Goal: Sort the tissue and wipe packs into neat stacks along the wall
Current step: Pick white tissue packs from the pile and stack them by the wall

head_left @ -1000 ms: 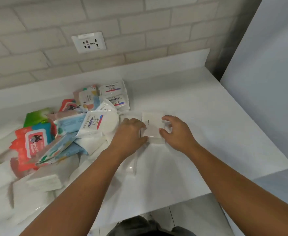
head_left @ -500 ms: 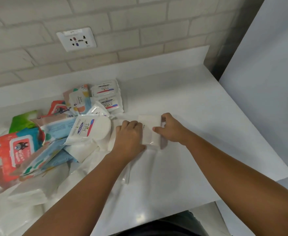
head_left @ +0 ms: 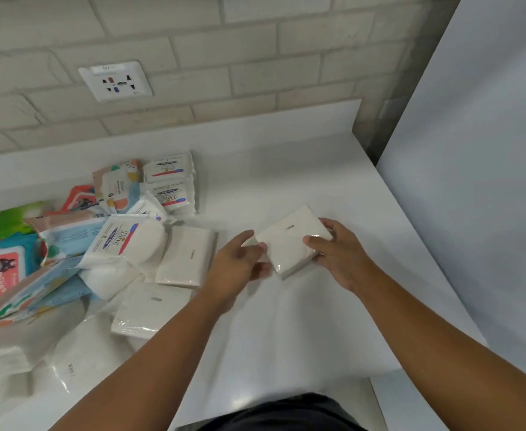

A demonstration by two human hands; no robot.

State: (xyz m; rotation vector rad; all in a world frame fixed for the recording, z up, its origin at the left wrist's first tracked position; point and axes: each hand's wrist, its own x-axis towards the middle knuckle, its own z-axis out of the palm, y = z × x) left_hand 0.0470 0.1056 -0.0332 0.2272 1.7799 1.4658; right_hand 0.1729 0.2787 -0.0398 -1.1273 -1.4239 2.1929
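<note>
A plain white tissue pack [head_left: 289, 241] is held above the white counter [head_left: 302, 321], tilted, between both hands. My left hand [head_left: 240, 265] pinches its left corner. My right hand [head_left: 338, 253] grips its right side, thumb on top. Two more white tissue packs lie flat to the left, one [head_left: 187, 256] beside the pile and one [head_left: 149, 311] nearer me. A jumbled pile at the left holds Dove wipe packs [head_left: 124, 241], a red wipes pack [head_left: 0, 272] and other coloured packs. Two Dove packs [head_left: 170, 181] sit near the wall.
A brick wall [head_left: 255, 57] with a power socket [head_left: 115, 80] runs along the back of the counter. A grey panel [head_left: 473, 181] bounds the right side. More white packs [head_left: 22, 362] lie at the lower left. The counter's front edge is close to my body.
Both hands have lifted the white pack off the counter and carried it to the right, turning it. The two flat white packs beside the pile are now uncovered.
</note>
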